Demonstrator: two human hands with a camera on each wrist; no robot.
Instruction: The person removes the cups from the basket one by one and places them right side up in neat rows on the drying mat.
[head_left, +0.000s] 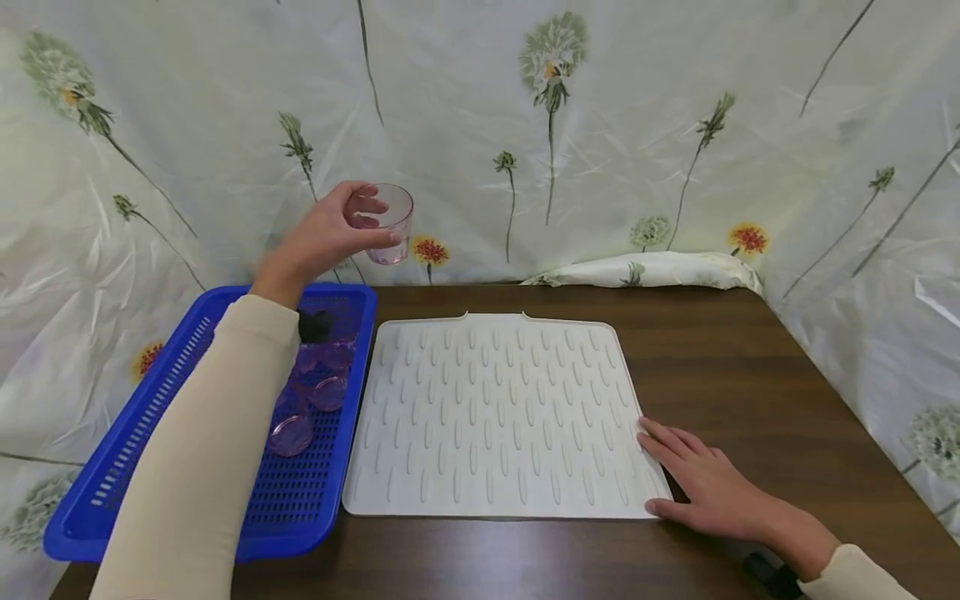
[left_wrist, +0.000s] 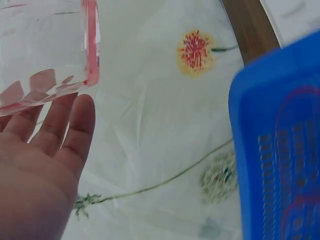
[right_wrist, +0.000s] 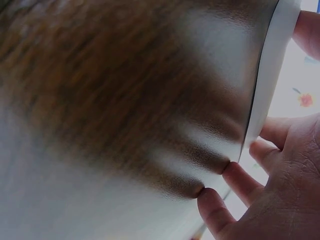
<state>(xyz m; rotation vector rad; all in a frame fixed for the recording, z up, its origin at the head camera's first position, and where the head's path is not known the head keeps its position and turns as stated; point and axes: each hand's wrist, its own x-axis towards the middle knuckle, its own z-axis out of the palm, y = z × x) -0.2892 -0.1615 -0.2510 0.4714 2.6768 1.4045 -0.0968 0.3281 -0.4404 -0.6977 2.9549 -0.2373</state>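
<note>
My left hand (head_left: pixel 339 225) grips a clear pink-tinted glass (head_left: pixel 392 227), thumb on the near side and fingers on the far side, raised above the far end of the blue basket (head_left: pixel 358 400). In the left wrist view the glass (left_wrist: pixel 47 47) shows a pink rim and faceted base beside the fingers. Several more pink glasses (head_left: pixel 291 435) lie in the basket, partly hidden by my sleeve. At the right edge of the white ridged drying mat (head_left: pixel 495 408), my right hand (head_left: pixel 716 492) rests with fingers spread, fingertips at the mat's border and the table.
The brown wooden table (head_left: pixel 720 358) carries the basket on the left and the mat in the middle. A flowered curtain (head_left: pixel 465 125) closes off the back and both sides, with a rolled fold (head_left: pixel 652 270) lying along the table's back edge.
</note>
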